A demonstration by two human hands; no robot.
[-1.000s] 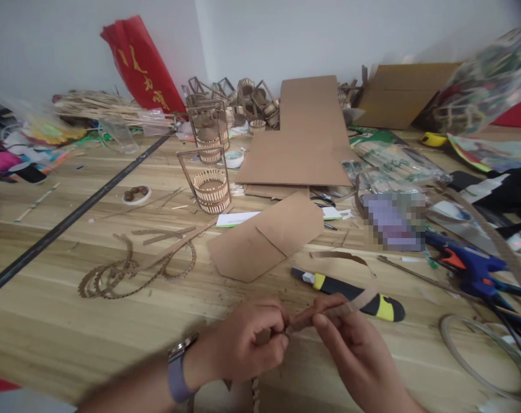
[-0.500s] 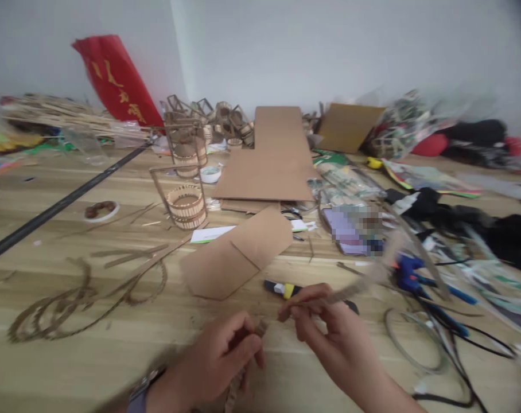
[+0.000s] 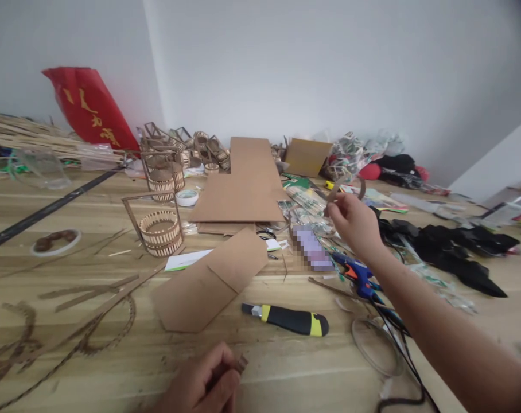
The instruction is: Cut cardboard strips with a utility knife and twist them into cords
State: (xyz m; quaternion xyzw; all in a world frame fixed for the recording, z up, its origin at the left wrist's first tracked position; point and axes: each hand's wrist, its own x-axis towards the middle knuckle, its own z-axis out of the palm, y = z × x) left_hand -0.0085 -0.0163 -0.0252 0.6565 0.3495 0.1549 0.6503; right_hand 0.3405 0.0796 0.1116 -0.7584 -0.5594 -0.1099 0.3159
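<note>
My left hand [image 3: 211, 381], low in the view, is closed on a narrow corrugated cardboard strip [image 3: 242, 362]; only its end shows past the fingers. Farther forward on the right, my right hand [image 3: 356, 222] pinches a curled brown strip [image 3: 362, 188] above the plastic-wrapped packets. Between the hands lies a black and yellow utility knife [image 3: 292, 320] with its blade end to the left. A cut cardboard piece [image 3: 187, 298] lies left of the knife. Below my right forearm is a blue glue gun [image 3: 360, 279].
A small handled basket [image 3: 160, 244] stands left of a large cardboard sheet [image 3: 238, 198], with several more behind. Loose cardboard strips [image 3: 92, 310] sprawl at left, near a black bar [image 3: 58, 203]. Black cloth [image 3: 450, 244] and cables [image 3: 411, 367] lie at right.
My right hand has moved forward and right with its strip, away from my left hand, uncovering the knife. My left hand has moved slightly lower and left in view. The camera view has shifted.
</note>
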